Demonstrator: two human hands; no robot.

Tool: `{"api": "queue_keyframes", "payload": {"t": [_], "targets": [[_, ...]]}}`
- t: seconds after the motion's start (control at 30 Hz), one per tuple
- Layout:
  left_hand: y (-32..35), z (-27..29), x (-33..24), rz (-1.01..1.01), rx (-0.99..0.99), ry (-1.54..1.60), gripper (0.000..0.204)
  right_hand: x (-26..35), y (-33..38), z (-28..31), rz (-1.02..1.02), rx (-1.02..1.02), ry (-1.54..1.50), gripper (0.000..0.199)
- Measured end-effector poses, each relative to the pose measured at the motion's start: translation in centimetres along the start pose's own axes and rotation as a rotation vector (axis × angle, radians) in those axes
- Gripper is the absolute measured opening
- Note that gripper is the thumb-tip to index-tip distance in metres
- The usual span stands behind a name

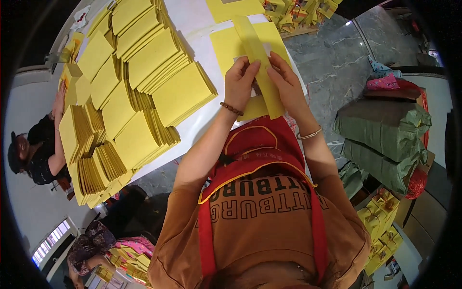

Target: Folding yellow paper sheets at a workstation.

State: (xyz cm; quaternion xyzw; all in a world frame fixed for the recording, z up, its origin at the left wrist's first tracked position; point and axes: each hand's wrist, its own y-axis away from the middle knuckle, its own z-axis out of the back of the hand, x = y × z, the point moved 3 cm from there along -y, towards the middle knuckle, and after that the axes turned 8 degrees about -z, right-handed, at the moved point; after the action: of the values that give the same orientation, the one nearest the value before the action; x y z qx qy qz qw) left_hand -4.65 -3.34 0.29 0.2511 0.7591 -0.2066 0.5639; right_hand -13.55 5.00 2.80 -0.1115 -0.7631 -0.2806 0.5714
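Folding yellow paper at the desk.
Fanned yellow stacks (130,86) cover the white desk (202,120); left hand (239,79) and right hand (285,79) each pinch a long yellow strip (260,62) above flat sheets (231,43).

A long folded yellow paper strip (260,62) lies between the left hand (239,79) and right hand (285,79), over flat yellow paper sheets (226,43) on the white table (202,118). Fanned stacks of yellow paper envelopes (134,82) lie on the table to the left. Green wrapped bundles (385,139) sit off to the right.
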Motion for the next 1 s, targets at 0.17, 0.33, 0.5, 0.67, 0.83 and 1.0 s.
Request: {"api": "queue_keyframes", "payload": {"t": [0.17, 0.33, 0.5, 0.67, 0.83, 1.0], "targets": [[0.0, -0.3, 0.3, -0.029, -0.048, 0.047, 0.017, -0.7, -0.2, 0.1, 0.034, 0.002, 0.044, 0.046], [0.0, -0.2, 0.5, -0.015, -0.073, 0.079, 0.018, -0.6, -0.3, 0.4, -0.053, 0.014, -0.034, 0.046], [0.0, 0.0, 0.7, -0.044, -0.072, -0.026, 0.017, -1.0, -0.6, 0.7, -0.087, 0.027, -0.042, 0.048], [0.1, -0.3, 0.1, -0.016, -0.081, 0.020, 0.016, -1.0, -0.2, 0.0, 0.014, 0.020, 0.066, 0.057], [0.0, -0.4, -0.4, 0.051, -0.045, 0.104, 0.018, -1.1, -0.2, 0.0, 0.137, 0.112, 0.265, 0.072], [-0.1, -0.8, -0.6, 0.044, 0.065, 0.153, 0.028, 0.4, 0.6, -0.2, 0.052, 0.227, 0.088, 0.075]]}}
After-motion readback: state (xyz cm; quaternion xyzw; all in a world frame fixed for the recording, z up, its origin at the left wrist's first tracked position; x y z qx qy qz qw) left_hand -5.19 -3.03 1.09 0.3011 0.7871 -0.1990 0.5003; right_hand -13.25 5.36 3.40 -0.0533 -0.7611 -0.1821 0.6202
